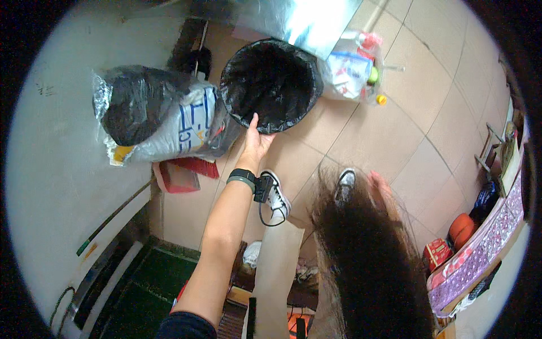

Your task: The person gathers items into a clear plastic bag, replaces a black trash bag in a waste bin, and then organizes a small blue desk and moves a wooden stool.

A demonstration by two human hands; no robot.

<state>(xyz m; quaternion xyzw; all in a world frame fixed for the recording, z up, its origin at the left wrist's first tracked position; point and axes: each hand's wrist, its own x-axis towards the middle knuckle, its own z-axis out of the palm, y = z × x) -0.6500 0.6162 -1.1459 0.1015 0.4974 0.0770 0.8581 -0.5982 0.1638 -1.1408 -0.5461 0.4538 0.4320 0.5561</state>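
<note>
My left hand [258, 142] grips the near rim of a round bin [271, 85] lined with a black plastic bag, thumb over the inside edge and fingers under the outside. The bin's mouth faces up toward me, and its inside looks dark. A strap with a small black device [262, 188] and a cable circles my left wrist. My right hand [379, 185] shows only as a blurred patch beside the long dark hair [372, 265] that covers most of that arm. Its fingers cannot be made out, and it is well apart from the bin.
Stuffed plastic bags [186, 124] stand left of the bin, with a red dustpan [179, 176] below them. A clear bag of bottles and waste [351, 73] lies right of it. A shiny metal surface [316, 22] overhangs behind. A purple-covered ledge [480, 260] runs along the right.
</note>
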